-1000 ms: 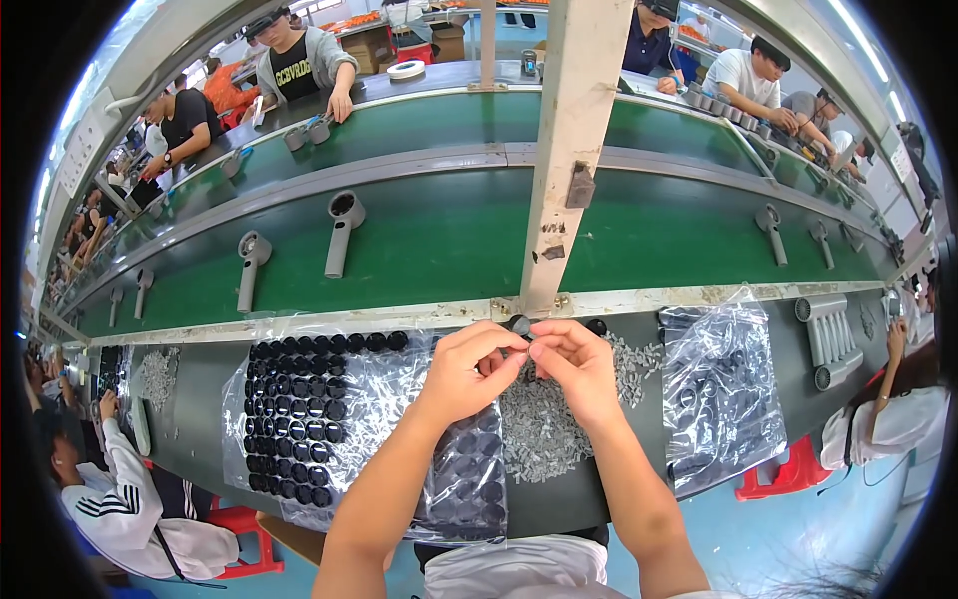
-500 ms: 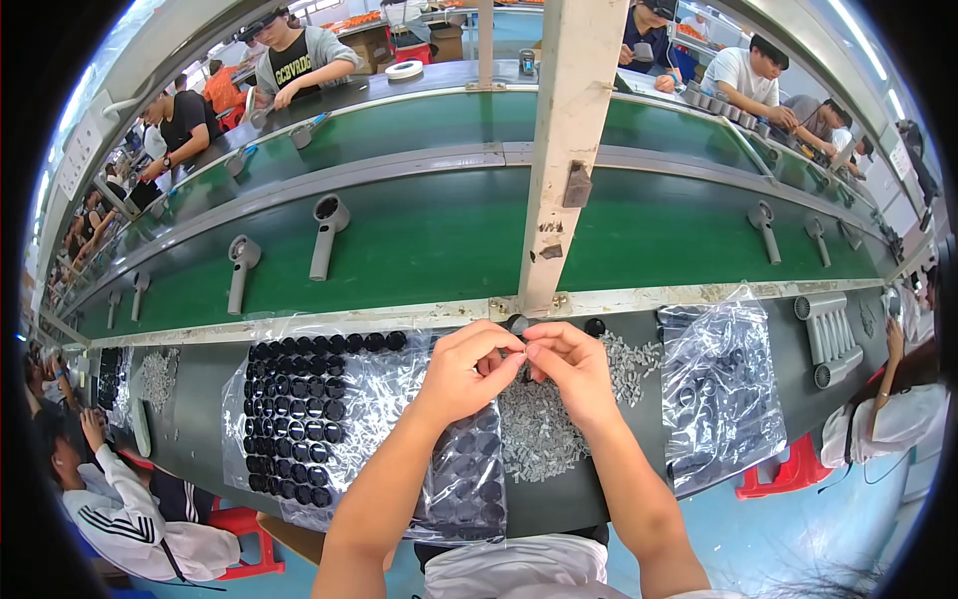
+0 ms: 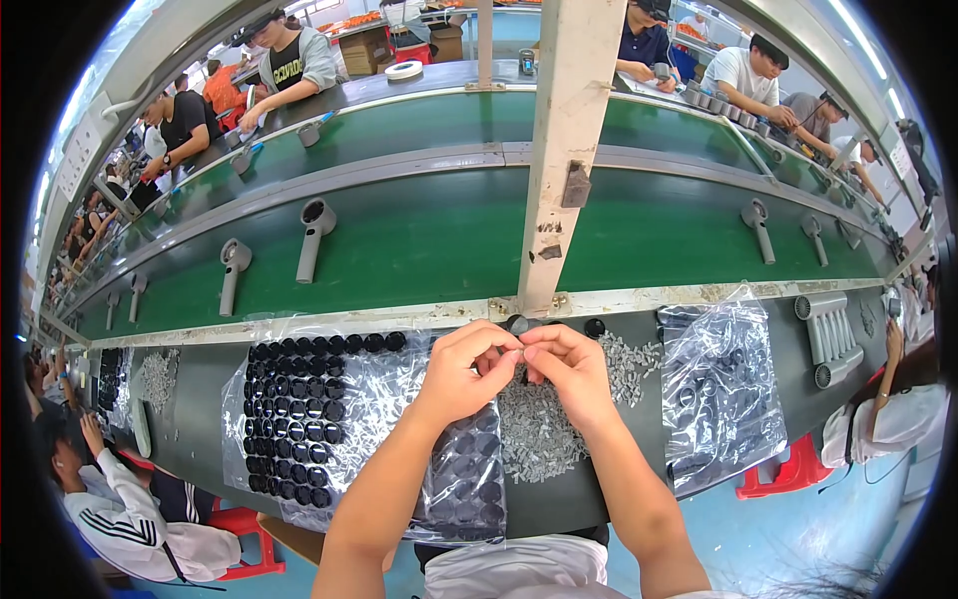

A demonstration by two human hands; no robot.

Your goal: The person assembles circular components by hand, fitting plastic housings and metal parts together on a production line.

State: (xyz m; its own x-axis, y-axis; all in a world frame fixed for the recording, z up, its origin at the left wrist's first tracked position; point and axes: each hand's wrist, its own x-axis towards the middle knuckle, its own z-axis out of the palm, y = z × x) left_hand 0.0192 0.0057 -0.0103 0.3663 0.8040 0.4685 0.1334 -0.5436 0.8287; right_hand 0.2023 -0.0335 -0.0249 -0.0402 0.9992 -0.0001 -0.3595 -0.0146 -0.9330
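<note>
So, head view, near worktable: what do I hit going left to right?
Grey pieces in a small pile → main block of black caps → left hand → right hand → clear plastic bag → grey fan-like bodies.

Person I'm watching's got a white top [image 3: 517, 573] on, loose & creased w/ soft folds across the front. Dk cloth [image 3: 601, 534] shows along its edge, garment type unclear. L hand [image 3: 467, 371] & R hand [image 3: 567, 371] bare, five-fingered; forearms bare too, up past the elbows. Sleeves mostly cut off by pic's lower edge.
</note>
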